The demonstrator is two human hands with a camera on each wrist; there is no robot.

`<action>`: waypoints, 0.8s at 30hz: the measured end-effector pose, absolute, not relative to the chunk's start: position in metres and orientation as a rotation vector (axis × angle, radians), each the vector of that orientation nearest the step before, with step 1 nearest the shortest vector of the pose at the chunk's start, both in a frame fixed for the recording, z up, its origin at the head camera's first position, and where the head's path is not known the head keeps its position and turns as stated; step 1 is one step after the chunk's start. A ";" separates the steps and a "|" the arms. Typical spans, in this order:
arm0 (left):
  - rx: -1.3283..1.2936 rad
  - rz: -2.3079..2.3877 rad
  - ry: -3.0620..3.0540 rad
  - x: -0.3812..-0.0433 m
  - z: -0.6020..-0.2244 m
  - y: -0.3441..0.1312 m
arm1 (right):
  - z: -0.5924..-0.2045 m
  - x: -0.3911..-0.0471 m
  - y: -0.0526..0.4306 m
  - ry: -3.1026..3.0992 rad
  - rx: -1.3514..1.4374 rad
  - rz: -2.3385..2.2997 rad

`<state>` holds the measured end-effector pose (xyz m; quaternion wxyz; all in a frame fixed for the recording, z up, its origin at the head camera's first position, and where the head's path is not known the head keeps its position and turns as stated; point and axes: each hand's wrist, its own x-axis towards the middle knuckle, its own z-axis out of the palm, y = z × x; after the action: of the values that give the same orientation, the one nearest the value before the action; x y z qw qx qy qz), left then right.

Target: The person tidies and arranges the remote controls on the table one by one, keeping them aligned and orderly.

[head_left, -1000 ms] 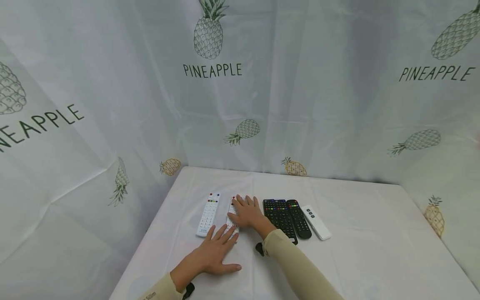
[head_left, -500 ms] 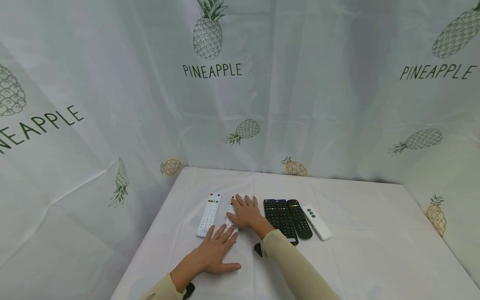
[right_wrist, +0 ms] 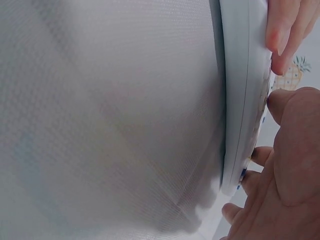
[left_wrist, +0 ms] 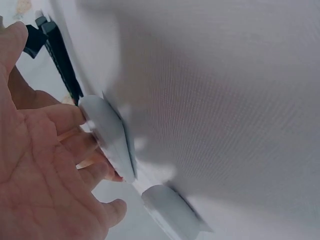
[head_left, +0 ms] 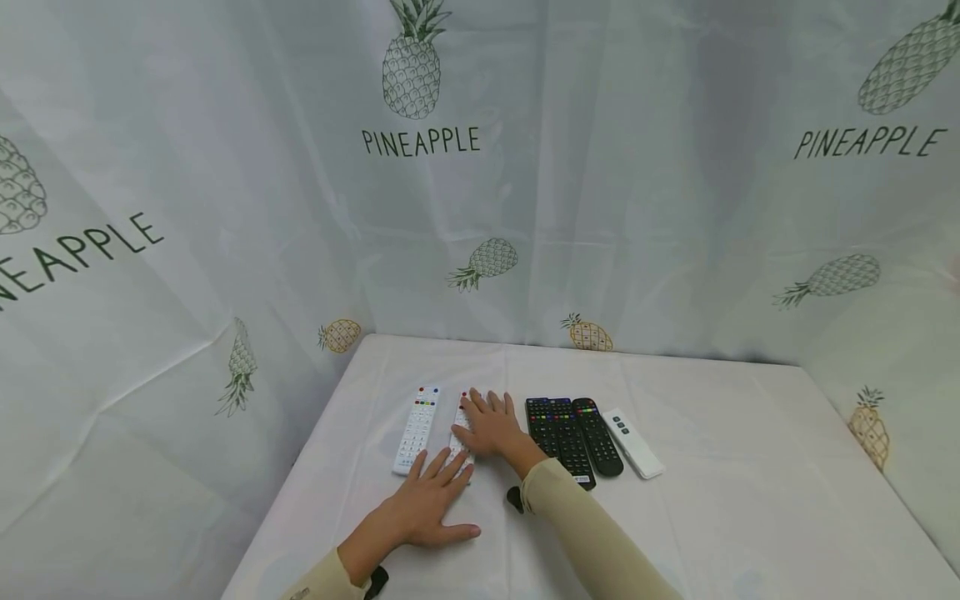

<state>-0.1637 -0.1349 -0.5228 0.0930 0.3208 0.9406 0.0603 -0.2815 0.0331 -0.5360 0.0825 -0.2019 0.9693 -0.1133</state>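
Observation:
A white remote control [head_left: 459, 454] with small buttons lies lengthwise on the table, partly hidden under both hands. My right hand [head_left: 491, 427] rests over its far half, fingers spread. Nearer to me, the fingertips of my left hand [head_left: 427, 508] reach its near end, the thumb stretched out to the right. In the left wrist view, straight fingers lie along the top of this white remote [left_wrist: 111, 137]. The right wrist view shows the fingertips of my right hand [right_wrist: 295, 160] on the button face of the remote [right_wrist: 241, 95], with left fingertips close to its other end.
Left of the hands lies another white remote [head_left: 416, 432]. To the right, several black remotes [head_left: 551, 429] lie side by side, followed by a slim white remote [head_left: 633, 444] with few buttons. Behind the white-covered table [head_left: 720, 500] hangs a pineapple-print curtain [head_left: 637, 167].

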 end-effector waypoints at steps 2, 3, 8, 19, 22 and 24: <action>0.944 0.174 2.791 -0.164 -0.523 -0.135 | -0.536 -0.282 0.033 2.892 -0.602 -0.331; 0.941 0.170 2.791 -0.164 -0.524 -0.135 | -0.536 -0.282 0.033 2.891 -0.604 -0.333; 0.929 0.143 2.797 -0.165 -0.525 -0.136 | -0.536 -0.282 0.032 2.877 -0.600 -0.357; 0.957 0.176 2.823 -0.164 -0.526 -0.137 | -0.537 -0.282 0.031 2.878 -0.573 -0.360; 0.957 0.166 2.837 -0.164 -0.525 -0.137 | -0.537 -0.283 0.030 2.885 -0.585 -0.375; 0.953 0.160 2.844 -0.164 -0.526 -0.137 | -0.538 -0.283 0.030 2.879 -0.584 -0.373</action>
<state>-0.1639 -0.1371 -0.5256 0.0689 0.3167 0.9445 0.0532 -0.2835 0.0300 -0.5378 0.0898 -0.1963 0.9683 -0.1255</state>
